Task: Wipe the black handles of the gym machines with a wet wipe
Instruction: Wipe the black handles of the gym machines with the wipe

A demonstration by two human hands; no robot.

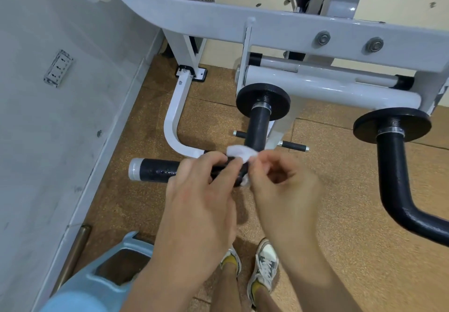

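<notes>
At the left, the black handle [155, 172] pokes out toward the wall. Above its inner part, the left hand [201, 190] and right hand [284, 190] each pinch the bunched wet wipe [240, 153] between curled fingertips. A wipe this crumpled may skip patches or slip free. The right-side handle [393, 173] could get forgotten.

Light: even, diffuse indoor, moderately bright. Soft shadow on the cork floor [340, 214] at centre frame, below the hands. Specular glare on the grey tube [328, 85], upper right. Wide-angle bowing curves the wall [36, 117] at left. Right hand [286, 190] slightly motion-blurred; lower left corner soft.
</notes>
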